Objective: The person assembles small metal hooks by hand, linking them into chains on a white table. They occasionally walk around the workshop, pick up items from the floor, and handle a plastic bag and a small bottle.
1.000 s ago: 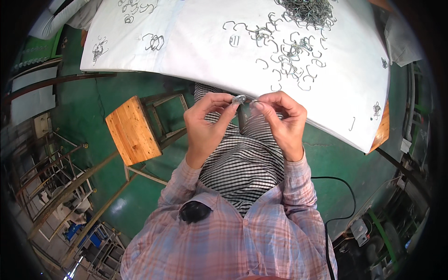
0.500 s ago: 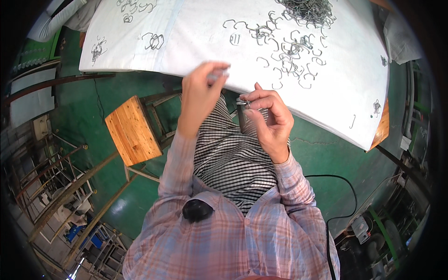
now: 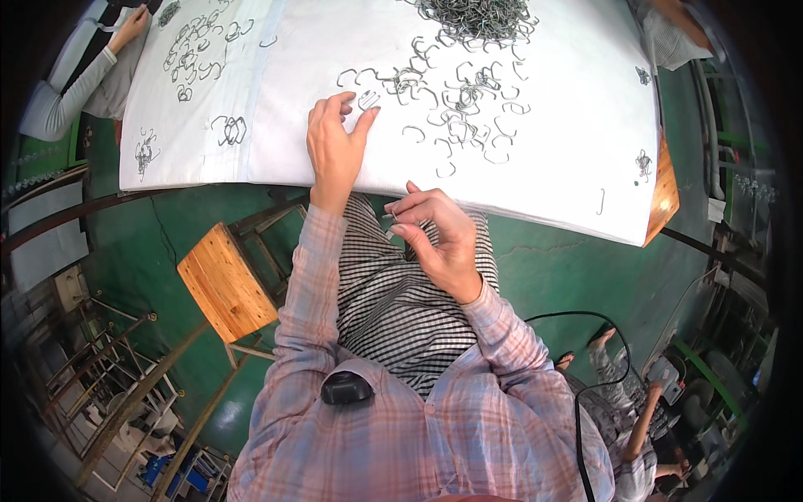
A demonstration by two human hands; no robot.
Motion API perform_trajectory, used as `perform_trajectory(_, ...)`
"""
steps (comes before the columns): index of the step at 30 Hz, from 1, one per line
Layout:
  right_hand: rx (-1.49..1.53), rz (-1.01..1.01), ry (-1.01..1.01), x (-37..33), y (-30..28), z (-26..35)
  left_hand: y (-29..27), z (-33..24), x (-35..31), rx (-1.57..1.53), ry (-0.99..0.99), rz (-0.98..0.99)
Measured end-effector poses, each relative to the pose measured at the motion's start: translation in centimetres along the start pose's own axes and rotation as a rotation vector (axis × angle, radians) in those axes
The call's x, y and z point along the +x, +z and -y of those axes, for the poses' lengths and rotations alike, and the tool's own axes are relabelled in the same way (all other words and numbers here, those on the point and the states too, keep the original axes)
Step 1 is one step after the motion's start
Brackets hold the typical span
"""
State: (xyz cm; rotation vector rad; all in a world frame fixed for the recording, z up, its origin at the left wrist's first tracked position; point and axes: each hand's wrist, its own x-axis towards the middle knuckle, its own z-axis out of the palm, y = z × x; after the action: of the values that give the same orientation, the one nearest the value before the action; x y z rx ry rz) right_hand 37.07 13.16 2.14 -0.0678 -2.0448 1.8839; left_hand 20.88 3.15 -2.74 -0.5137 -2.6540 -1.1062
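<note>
My left hand [image 3: 335, 146] reaches over the white table, fingers and thumb spread, with nothing visibly gripped. Between its thumb and index finger a small group of wire pieces [image 3: 369, 100] lies on the tabletop. In front of the table edge, above my lap, my right hand [image 3: 443, 244] is closed in a pinch. A small metal wire hook [image 3: 391, 217] sticks out at its fingertips; the fingers hide the rest, so I cannot tell whether there is more than one. Loose bent wire hooks [image 3: 464, 100] lie scattered to the right of my left hand.
A dense heap of wire hooks [image 3: 481, 18] sits at the far side of the white table [image 3: 318, 50]. Smaller clusters [image 3: 230, 130] lie at the left. A wooden stool [image 3: 226, 282] stands left of my legs. Another person's hand [image 3: 128, 28] is at the far left.
My left hand has gone forward from the table edge to the small wire group, and its fingers have spread. My right hand stays pinched. The view has shifted, bringing another person into the lower right.
</note>
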Motion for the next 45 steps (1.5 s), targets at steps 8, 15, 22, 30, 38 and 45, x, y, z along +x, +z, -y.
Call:
perform_trajectory(8, -0.011, 0.026, -0.01, 0.3, -0.3, 0.5, -0.3, -1.0, 1.2, -0.07, -0.129, 0.239)
perform_trajectory(15, -0.036, -0.034, -0.027, 0.5, -0.5, 0.1, -7.2, -4.9, -3.6, -0.721, -0.333, 0.465)
perform_trajectory(22, -0.118, -0.062, -0.032, 0.4, 0.2, 0.1, -10.2, -7.0, -5.6, -0.744, -0.332, 0.452)
perform_trajectory(30, -0.155, -0.045, 0.001, -0.2, 0.3, 0.3, -10.4, -7.6, -7.2, -0.786, -0.327, 0.286)
perform_trajectory(38, -0.843, -0.39, -0.049, 10.2, -6.5, -5.8, -13.0, -8.6, -8.3, -0.794, -0.299, 0.13)
perform_trajectory(45, -1.078, -0.147, 0.364, 17.0, -5.7, -8.2, -14.4, -9.0, -9.3, -0.797, -0.222, 0.054)
